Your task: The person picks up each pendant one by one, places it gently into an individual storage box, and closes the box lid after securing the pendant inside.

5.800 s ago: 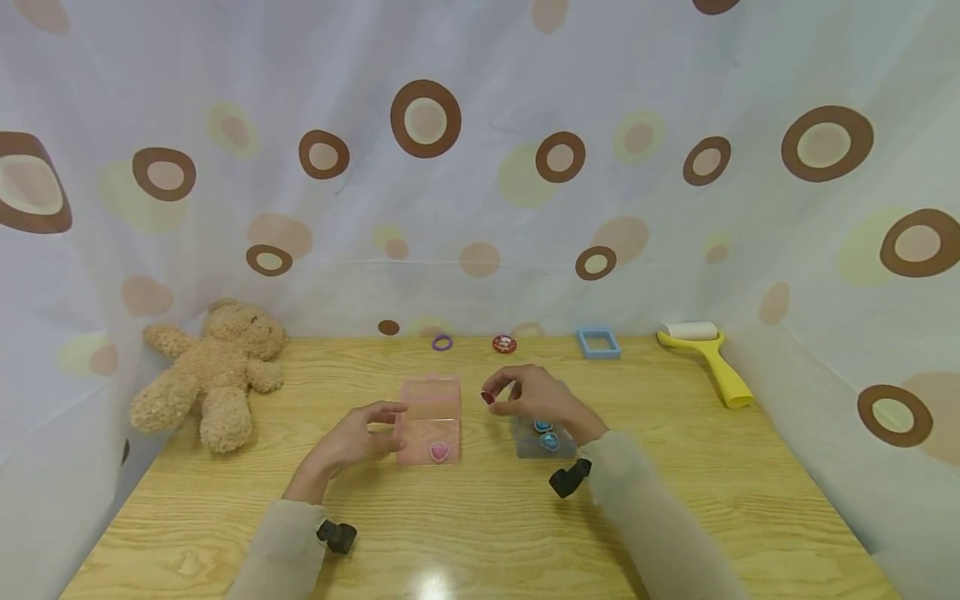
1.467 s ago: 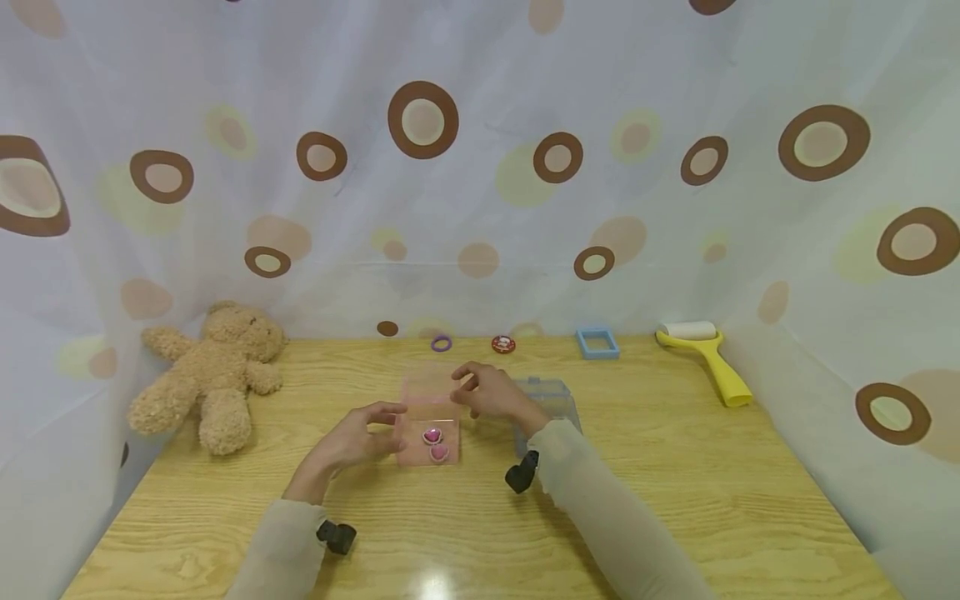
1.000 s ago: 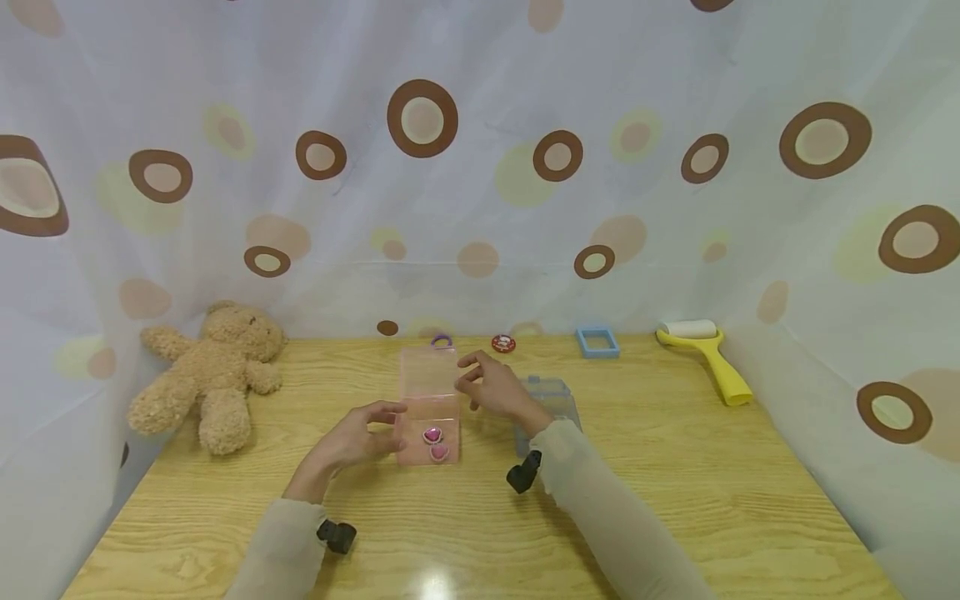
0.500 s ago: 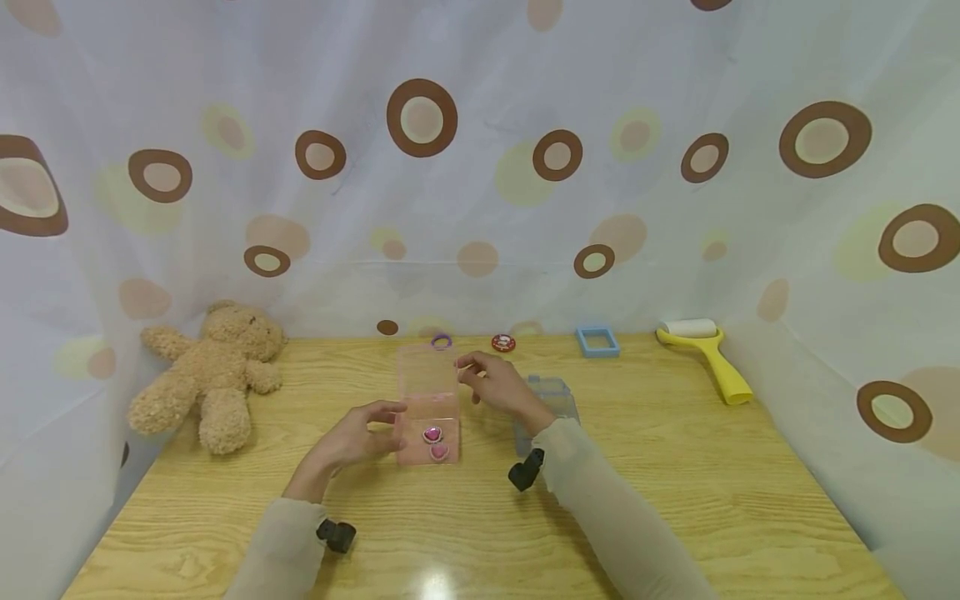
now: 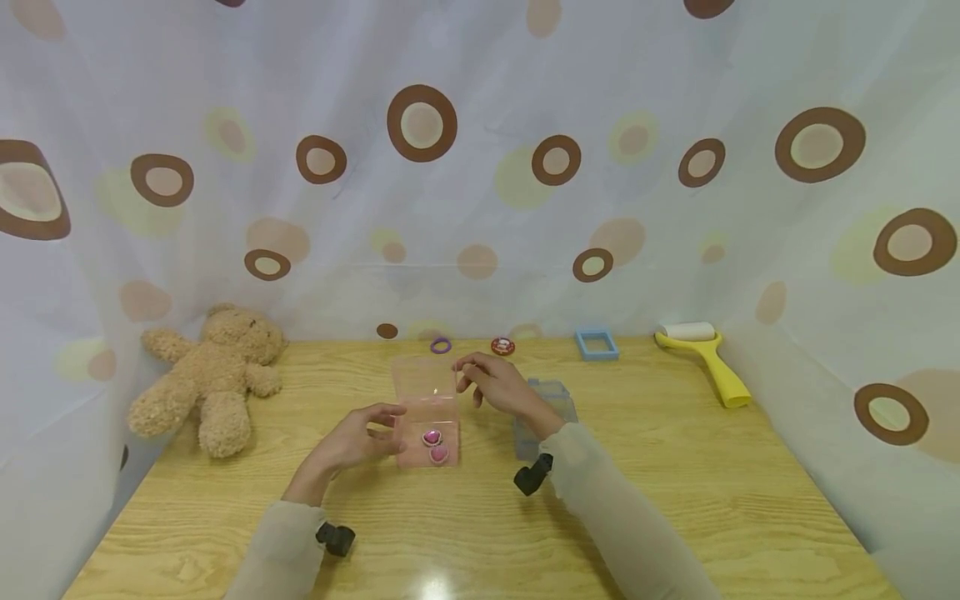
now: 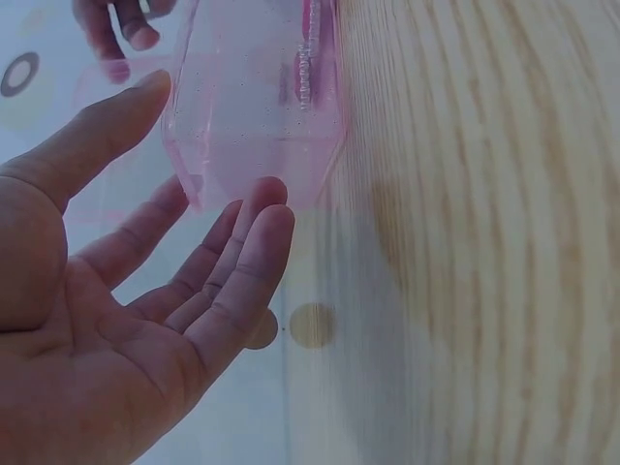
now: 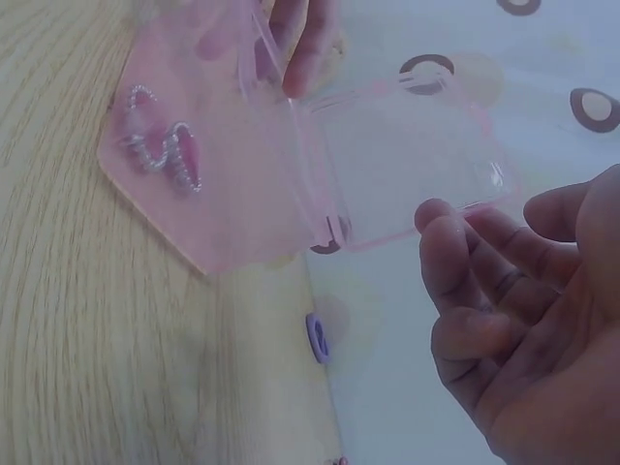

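Pink box [image 7: 223,194], beaded hearts [image 7: 165,145] wrist-view only

Both forearms reach forward from the bottom of the head view, each in a pale, thin sleeve with a small black camera strapped under the wrist. The left hand [image 5: 358,439] lies low and near the body, palm turned inward toward the right, its fingers [image 6: 232,266] straight and loosely spread, thumb raised above them. The fingertips touch something in front of them without curling round it. The right hand [image 5: 491,386] is further forward and a little higher, wrist bent, palm facing left. Its fingers [image 7: 465,281] are gently bent and slightly parted, the thumb apart from them, nothing pinched between them. The two hands stand near each other, not touching.
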`<state>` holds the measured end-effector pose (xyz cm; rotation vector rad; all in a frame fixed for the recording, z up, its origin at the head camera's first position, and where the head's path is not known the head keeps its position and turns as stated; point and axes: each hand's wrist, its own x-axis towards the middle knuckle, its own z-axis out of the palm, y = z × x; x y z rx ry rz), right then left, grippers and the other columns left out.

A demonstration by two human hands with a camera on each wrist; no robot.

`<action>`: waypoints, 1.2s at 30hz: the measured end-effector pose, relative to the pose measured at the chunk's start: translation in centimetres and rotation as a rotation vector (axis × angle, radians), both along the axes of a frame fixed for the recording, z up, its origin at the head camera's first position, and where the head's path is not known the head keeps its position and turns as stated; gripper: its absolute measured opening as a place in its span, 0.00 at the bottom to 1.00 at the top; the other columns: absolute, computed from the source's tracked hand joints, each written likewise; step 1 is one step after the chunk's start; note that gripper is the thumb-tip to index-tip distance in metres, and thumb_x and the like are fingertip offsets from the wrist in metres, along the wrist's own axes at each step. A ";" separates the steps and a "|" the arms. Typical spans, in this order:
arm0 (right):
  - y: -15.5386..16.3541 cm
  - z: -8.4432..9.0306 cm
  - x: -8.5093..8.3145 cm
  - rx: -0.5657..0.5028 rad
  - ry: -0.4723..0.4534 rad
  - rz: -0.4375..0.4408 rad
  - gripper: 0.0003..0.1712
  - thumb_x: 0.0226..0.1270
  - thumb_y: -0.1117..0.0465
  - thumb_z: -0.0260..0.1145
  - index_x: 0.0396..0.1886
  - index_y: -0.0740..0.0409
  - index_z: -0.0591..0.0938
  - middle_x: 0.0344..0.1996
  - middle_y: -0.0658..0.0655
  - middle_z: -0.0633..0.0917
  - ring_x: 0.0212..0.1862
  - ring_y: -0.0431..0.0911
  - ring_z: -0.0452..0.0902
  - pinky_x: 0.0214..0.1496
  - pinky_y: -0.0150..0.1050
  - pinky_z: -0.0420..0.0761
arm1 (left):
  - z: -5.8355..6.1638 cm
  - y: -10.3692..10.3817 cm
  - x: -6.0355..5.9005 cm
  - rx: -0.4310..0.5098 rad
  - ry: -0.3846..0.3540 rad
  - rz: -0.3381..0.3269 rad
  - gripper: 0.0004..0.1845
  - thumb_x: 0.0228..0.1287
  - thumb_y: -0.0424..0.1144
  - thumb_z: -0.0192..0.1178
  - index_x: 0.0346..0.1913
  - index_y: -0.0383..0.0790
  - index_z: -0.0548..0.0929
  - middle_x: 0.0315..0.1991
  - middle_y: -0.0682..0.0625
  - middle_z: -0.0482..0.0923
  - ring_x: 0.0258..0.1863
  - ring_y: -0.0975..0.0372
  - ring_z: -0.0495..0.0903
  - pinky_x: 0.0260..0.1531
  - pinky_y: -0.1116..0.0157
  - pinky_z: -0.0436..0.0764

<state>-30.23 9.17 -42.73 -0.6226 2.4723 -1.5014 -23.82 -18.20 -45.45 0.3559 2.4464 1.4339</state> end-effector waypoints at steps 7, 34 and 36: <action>0.2 0.5 0.5 0.002 0.021 0.048 0.21 0.84 0.52 0.46 0.54 0.56 0.82 0.41 0.59 0.87 0.29 0.56 0.82 0.39 0.40 0.80 | 0.1 0.0 0.2 0.011 0.007 0.006 0.34 0.62 0.36 0.70 0.69 0.34 0.71 0.62 0.31 0.72 0.52 0.47 0.82 0.45 0.57 0.85; 0.2 -0.7 1.9 0.291 0.078 0.214 0.11 0.72 0.52 0.65 0.48 0.51 0.84 0.36 0.51 0.86 0.33 0.56 0.84 0.31 0.35 0.78 | 0.0 -0.6 0.2 0.057 -0.032 -0.003 0.42 0.64 0.39 0.69 0.76 0.41 0.58 0.67 0.29 0.65 0.59 0.39 0.77 0.50 0.51 0.83; 0.0 -0.9 1.9 0.329 0.116 0.214 0.13 0.70 0.52 0.66 0.49 0.52 0.84 0.36 0.48 0.86 0.34 0.48 0.84 0.34 0.35 0.79 | 0.0 -0.6 0.1 0.044 -0.027 -0.018 0.40 0.65 0.42 0.68 0.76 0.41 0.59 0.67 0.30 0.65 0.57 0.43 0.78 0.48 0.52 0.83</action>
